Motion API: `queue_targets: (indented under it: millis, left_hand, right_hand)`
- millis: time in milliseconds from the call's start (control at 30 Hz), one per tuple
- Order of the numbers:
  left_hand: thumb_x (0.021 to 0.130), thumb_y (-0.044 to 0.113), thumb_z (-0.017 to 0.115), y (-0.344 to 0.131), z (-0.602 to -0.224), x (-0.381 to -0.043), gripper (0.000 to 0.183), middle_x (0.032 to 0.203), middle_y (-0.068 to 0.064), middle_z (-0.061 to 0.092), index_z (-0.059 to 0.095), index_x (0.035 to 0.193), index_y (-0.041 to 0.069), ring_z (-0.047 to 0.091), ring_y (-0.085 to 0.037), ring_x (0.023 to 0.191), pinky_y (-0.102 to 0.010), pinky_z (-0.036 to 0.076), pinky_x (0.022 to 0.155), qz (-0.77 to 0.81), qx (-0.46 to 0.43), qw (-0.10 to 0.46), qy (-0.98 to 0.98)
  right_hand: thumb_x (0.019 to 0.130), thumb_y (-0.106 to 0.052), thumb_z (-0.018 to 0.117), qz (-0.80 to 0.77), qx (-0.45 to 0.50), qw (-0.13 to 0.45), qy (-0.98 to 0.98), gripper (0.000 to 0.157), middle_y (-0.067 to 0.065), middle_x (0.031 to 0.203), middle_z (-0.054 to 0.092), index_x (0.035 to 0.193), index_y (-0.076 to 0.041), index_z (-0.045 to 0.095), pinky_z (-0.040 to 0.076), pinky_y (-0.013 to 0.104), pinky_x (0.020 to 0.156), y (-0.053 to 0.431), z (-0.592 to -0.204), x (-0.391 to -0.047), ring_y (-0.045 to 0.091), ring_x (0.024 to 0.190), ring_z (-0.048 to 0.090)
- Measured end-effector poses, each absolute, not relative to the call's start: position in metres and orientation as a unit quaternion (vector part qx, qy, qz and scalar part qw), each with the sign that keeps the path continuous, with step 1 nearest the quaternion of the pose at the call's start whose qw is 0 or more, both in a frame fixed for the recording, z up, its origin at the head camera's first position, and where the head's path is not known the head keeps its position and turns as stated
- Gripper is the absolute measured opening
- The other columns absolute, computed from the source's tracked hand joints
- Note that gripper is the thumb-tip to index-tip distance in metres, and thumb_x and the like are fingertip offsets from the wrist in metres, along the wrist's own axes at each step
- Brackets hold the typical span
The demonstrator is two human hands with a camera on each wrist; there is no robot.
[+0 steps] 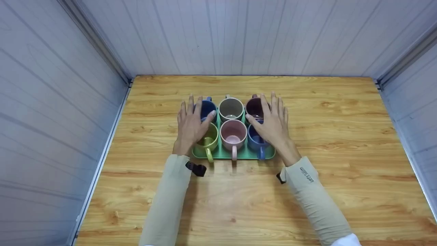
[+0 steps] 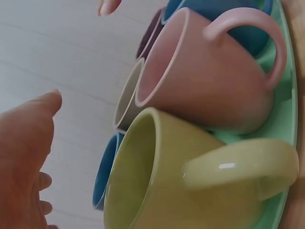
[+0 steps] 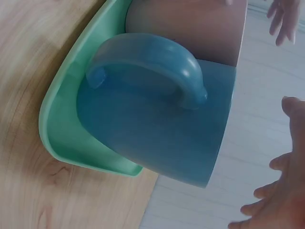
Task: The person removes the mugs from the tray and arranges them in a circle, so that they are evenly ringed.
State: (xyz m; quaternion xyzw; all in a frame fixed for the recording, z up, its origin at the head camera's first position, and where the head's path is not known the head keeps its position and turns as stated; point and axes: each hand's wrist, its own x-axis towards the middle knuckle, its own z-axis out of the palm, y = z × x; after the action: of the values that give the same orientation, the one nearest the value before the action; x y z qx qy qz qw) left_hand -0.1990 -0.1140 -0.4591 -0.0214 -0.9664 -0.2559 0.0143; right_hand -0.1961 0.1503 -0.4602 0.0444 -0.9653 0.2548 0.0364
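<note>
Here, from the head view, six mugs (image 1: 233,128) fill a green tray (image 1: 222,155) toward the bench's (image 1: 341,136) far edge, left grip (image 1: 191,125) and right grip (image 1: 273,125) spread at its sides. From left wrist, the glazed yellow mug (image 2: 164,191) looks fragile, slippery. From right wrist, the tray, probably heavy, seems best held by its end rim (image 3: 90,165).

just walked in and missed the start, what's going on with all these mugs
A person's left hand and right hand hover open over either end of a green tray, gripping nothing. On it, nearer the person, stand a yellow-green mug, a pink mug and a blue mug; behind them, a second blue mug, a grey mug and a maroon mug.
</note>
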Motion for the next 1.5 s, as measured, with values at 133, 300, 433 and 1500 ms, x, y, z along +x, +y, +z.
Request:
queue_targets:
  millis: [133, 300, 433, 1500]
  left_hand:
    - [0.096, 0.06, 0.032, -0.125, -0.46, -0.199, 0.07, 0.159, -0.01, 0.019, 0.024, 0.152, 0.018, 0.016, -0.033, 0.146, -0.051, 0.015, 0.118, -0.343, -0.001, 0.022, -0.939]
    - [0.102, 0.047, 0.029, -0.146, -0.47, -0.199, 0.059, 0.146, -0.014, 0.042, 0.038, 0.144, 0.007, 0.038, -0.029, 0.136, -0.042, 0.031, 0.112, -0.486, 0.064, 0.042, -0.871]
    - [0.103, 0.045, 0.025, -0.164, -0.483, -0.194, 0.056, 0.134, -0.016, 0.054, 0.045, 0.135, 0.005, 0.052, -0.032, 0.122, -0.041, 0.041, 0.103, -0.541, 0.122, 0.013, -0.832]
    - [0.094, -0.005, 0.048, -0.175, -0.554, -0.147, 0.03, 0.115, -0.02, 0.06, 0.054, 0.123, -0.007, 0.062, -0.021, 0.098, -0.033, 0.053, 0.089, -0.622, 0.18, -0.181, -0.74]
  right_hand:
    - [0.088, -0.06, 0.054, 0.288, 0.06, 0.072, -0.953, 0.084, 0.017, 0.159, 0.012, 0.154, -0.018, 0.02, 0.009, 0.057, 0.117, 0.153, -0.461, -0.196, 0.036, 0.147, 0.009]
    - [0.088, -0.055, 0.057, 0.312, 0.07, 0.104, -0.942, 0.082, 0.019, 0.155, 0.023, 0.15, -0.01, 0.028, 0.016, 0.057, 0.115, 0.156, -0.463, -0.194, 0.037, 0.143, 0.02]
    - [0.088, -0.053, 0.059, 0.321, 0.072, 0.116, -0.937, 0.081, 0.018, 0.153, 0.027, 0.149, -0.009, 0.03, 0.019, 0.056, 0.114, 0.16, -0.464, -0.192, 0.036, 0.142, 0.024]
    - [0.088, -0.039, 0.064, 0.385, 0.08, 0.096, -0.914, 0.072, 0.011, 0.148, 0.036, 0.147, -0.011, 0.033, 0.025, 0.051, 0.114, 0.172, -0.476, -0.166, 0.029, 0.137, 0.032]
